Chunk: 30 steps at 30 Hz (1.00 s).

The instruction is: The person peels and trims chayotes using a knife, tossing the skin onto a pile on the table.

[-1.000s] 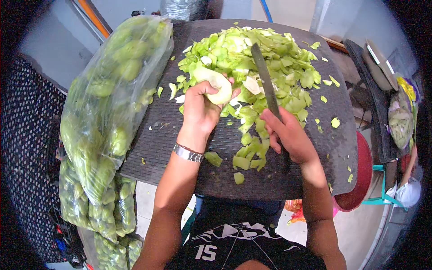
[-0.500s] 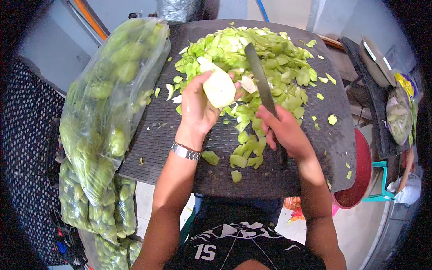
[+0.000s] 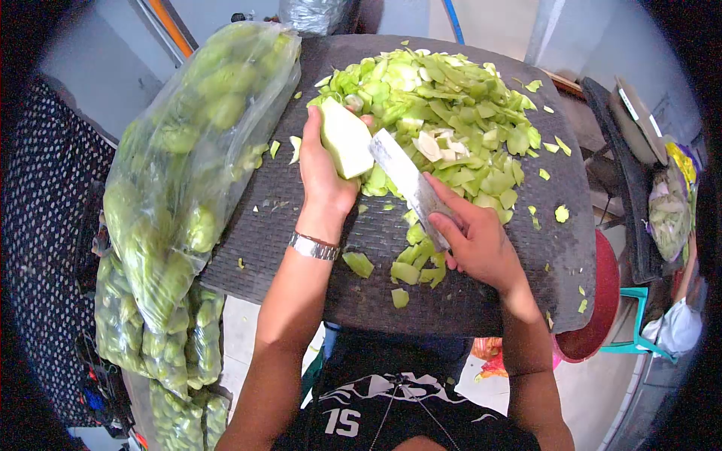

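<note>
My left hand (image 3: 325, 177), with a metal watch at the wrist, is wrapped round a pale, peeled chayote (image 3: 346, 139) held over the table. The chayote shows flat cut faces. In my right hand (image 3: 481, 244) is a knife (image 3: 410, 180), gripped low with the thumb along it; its handle is hidden by my fingers. The blade's broad face is turned up and its tip points at the chayote's right side. Whether the tip touches it I cannot tell. Beyond both hands lies a heap of green peelings (image 3: 466, 113), with a few whitish pieces (image 3: 444, 146) on it.
The dark woven table (image 3: 256, 248) has scattered peelings on it. A long plastic bag of green chayotes (image 3: 180, 158) lies along its left edge, with more filled bags (image 3: 162, 331) below. Right of the table stand a red tub (image 3: 594, 301) and a teal stool (image 3: 639, 331).
The knife has turned from edge-on to broad face up, and its tip has swung down and left to the chayote. My left hand has tilted the chayote and shifted slightly left.
</note>
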### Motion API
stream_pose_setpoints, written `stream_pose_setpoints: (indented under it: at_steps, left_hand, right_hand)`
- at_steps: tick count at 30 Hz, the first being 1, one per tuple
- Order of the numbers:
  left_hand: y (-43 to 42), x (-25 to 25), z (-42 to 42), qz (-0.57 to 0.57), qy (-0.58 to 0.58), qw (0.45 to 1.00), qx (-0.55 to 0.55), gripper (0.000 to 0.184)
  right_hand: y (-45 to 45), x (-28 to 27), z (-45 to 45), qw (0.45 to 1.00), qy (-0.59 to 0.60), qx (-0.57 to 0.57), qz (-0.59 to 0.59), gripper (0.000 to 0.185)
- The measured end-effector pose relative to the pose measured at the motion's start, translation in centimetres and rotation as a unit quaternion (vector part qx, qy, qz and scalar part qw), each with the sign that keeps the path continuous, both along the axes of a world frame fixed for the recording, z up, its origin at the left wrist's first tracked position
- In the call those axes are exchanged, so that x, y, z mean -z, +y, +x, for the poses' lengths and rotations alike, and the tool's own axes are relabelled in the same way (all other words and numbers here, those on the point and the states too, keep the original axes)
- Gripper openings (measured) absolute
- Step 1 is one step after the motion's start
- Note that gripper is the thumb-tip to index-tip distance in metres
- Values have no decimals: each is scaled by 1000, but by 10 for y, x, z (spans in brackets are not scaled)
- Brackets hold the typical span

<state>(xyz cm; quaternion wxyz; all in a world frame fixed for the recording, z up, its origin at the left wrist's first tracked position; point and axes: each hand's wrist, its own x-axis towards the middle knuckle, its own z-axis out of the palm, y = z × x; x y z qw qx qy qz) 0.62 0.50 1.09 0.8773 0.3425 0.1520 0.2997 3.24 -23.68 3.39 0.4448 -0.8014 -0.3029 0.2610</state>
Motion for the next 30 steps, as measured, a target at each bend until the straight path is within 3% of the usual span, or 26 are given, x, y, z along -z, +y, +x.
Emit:
stream_pose_setpoints:
  at_steps: [3,8,11,19,23,25,27,30]
  left_hand:
    - [1,3,2,20,4,1000,-18,54]
    - [-4,4,1,38,27,999,-3,59]
    - [-20,1,0,20,-12,997,69,56]
    - [7,8,-3,4,-6,1000,18,58]
    - [-6,10,3,-9,13,1000,14,58]
    - [-15,7,4,9,13,999,36,57]
    - [-15,3,1,-13,28,999,42,48]
    - [2,12,4,14,55,997,45,33]
  right_hand:
    - [0,8,-1,997,-76,-3,12,53]
    - [3,11,-4,997,-66,-10,47,53]
    - [4,4,-6,997,-60,2,39,53]
    - [0,10,-2,995,-79,-47,34,51]
    - [4,17,-4,999,-42,-18,28,52]
    - [4,15,0,998,44,-15,36,50]
    - [-1,11,8,977,201,-27,67,46]
    - [-1,9,16,955,234,50,175,36]
